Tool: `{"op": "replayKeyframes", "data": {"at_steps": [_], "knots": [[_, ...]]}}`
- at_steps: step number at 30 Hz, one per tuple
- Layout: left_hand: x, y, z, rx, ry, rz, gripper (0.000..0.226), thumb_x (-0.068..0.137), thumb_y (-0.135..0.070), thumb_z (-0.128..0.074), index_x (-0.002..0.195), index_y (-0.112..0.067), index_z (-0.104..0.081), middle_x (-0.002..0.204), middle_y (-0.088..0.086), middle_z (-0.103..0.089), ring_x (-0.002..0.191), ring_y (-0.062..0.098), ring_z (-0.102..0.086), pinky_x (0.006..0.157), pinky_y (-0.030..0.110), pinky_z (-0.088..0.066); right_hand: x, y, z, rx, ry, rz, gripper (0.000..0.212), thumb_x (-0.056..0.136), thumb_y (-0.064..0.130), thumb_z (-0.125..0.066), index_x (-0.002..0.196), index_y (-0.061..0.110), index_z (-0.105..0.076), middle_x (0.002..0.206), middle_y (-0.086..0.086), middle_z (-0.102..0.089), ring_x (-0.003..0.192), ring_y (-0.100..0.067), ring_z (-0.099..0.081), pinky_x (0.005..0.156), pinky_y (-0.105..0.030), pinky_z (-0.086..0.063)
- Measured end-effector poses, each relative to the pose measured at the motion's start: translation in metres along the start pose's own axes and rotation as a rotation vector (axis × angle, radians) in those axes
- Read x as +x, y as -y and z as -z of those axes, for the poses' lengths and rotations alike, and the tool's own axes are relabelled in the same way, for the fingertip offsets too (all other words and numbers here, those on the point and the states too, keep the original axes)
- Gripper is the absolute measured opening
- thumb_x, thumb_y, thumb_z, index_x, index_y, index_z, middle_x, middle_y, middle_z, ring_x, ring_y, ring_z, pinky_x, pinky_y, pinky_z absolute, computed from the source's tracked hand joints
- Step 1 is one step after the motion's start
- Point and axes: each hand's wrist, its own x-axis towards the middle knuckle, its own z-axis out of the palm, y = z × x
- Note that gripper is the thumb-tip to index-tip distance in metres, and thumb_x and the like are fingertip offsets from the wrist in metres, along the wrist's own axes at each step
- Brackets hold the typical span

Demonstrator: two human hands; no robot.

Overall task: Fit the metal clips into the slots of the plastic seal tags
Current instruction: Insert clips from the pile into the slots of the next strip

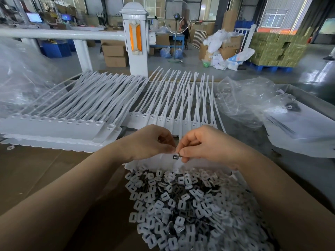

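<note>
Worktop (45, 171): two sheets of white seal tags (101, 113), strips fanned rearward. One heap of clips (183, 201), too many to count. Left hand (150, 142) and right hand (203, 144) each pinch, together holding one dark clip (175, 157) above the heap.

Glossy grey concrete floor (299, 57), white metal post with orange reflector (135, 38), white horizontal rail (59, 34), open brown cardboard boxes (114, 53), stacked green cartons (275, 49) on blue pallet (272, 68), daylit windows (276, 19)
</note>
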Motion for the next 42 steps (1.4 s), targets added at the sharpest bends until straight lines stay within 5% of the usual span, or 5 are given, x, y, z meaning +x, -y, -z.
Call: {"op": "replayKeyframes", "data": {"at_steps": [18, 23, 28, 35, 42], "knots": [[-0.002, -0.007, 0.004, -0.147, -0.025, 0.048, 0.007, 0.086, -0.03, -0.073, 0.089, -0.025, -0.076, 0.09, -0.002, -0.076, 0.092, 0.017, -0.068, 0.086, 0.03, -0.049, 0.001, -0.002, -0.003, 0.175, -0.216, 0.045, 0.007, 0.092, 0.01, -0.067, 0.093, 0.017, -0.068, 0.081, 0.008, -0.077, 0.061, 0.007, -0.063, 0.053, -0.007, -0.043], [-0.003, -0.009, 0.003, -0.182, -0.055, 0.045, 0.007, 0.085, -0.027, -0.073, 0.086, -0.021, -0.076, 0.088, 0.011, -0.072, 0.071, 0.01, -0.057, 0.071, 0.023, -0.045, 0.002, -0.003, -0.001, 0.169, -0.23, 0.037, 0.011, 0.095, 0.013, -0.061, 0.094, 0.021, -0.068, 0.081, 0.008, -0.076, 0.058, 0.002, -0.058, 0.051, -0.012, -0.043], [-0.003, -0.009, 0.003, -0.223, -0.089, 0.044, 0.003, 0.085, -0.02, -0.072, 0.083, -0.02, -0.074, 0.065, -0.011, -0.067, 0.053, -0.007, -0.053, 0.049, 0.005, -0.038, 0.005, -0.006, 0.0, 0.152, -0.301, 0.02, 0.014, 0.094, 0.02, -0.062, 0.087, 0.028, -0.07, 0.077, 0.011, -0.074, 0.059, 0.003, -0.057, 0.054, -0.016, -0.043], [-0.002, -0.011, 0.001, -0.195, -0.104, 0.047, 0.003, 0.083, -0.021, -0.074, 0.083, -0.019, -0.076, 0.085, 0.009, -0.072, 0.069, 0.008, -0.057, 0.064, 0.016, -0.045, 0.007, -0.007, -0.004, 0.032, -0.312, 0.045, 0.01, 0.091, 0.03, -0.067, 0.082, 0.031, -0.07, 0.075, 0.011, -0.069, 0.061, 0.006, -0.058, 0.055, -0.011, -0.043], [0.003, -0.001, -0.004, -0.112, -0.174, 0.06, 0.005, 0.083, -0.027, -0.074, 0.079, -0.024, -0.074, 0.068, -0.01, -0.07, 0.056, -0.004, -0.055, 0.053, 0.009, -0.043, 0.012, -0.011, -0.013, -0.168, -0.34, 0.021, 0.017, 0.095, 0.03, -0.061, 0.078, 0.03, -0.062, 0.073, 0.006, -0.067, 0.062, -0.009, -0.062, 0.052, -0.019, -0.046]]}}
